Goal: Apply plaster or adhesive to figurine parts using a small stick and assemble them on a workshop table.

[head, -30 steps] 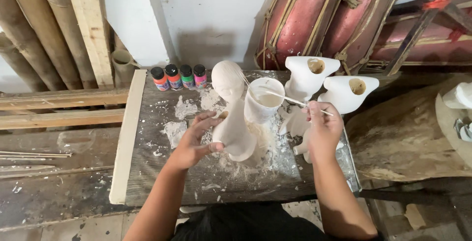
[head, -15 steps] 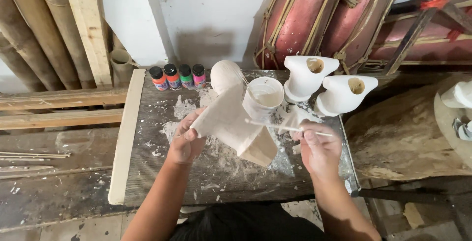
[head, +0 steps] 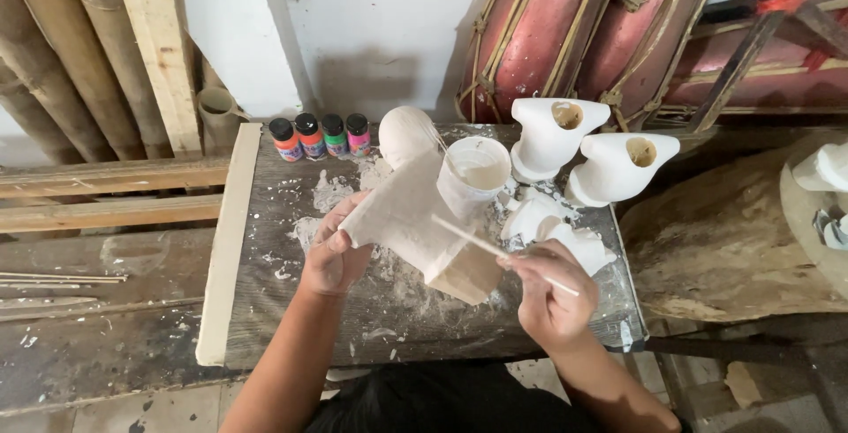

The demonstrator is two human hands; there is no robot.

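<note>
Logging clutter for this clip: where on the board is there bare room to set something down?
Free: the board's near-left part, between the pale plank and left hand. Crowded: the far-right corner, with cup, white moulds and paint bottles along the back.

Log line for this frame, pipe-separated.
left hand: grips tilted white carving | right hand: holds thin stick against carving | white cup behind

A second ago the white carved figure (head: pixel 415 212) stood upright on the table (head: pixel 265 309) — now the left hand (head: pixel 334 247) has tipped it over, flat base toward the right hand (head: pixel 548 296), whose thin stick (head: pixel 495 247) has swung off the cup (head: pixel 474 172) to lie across the figure.
</note>
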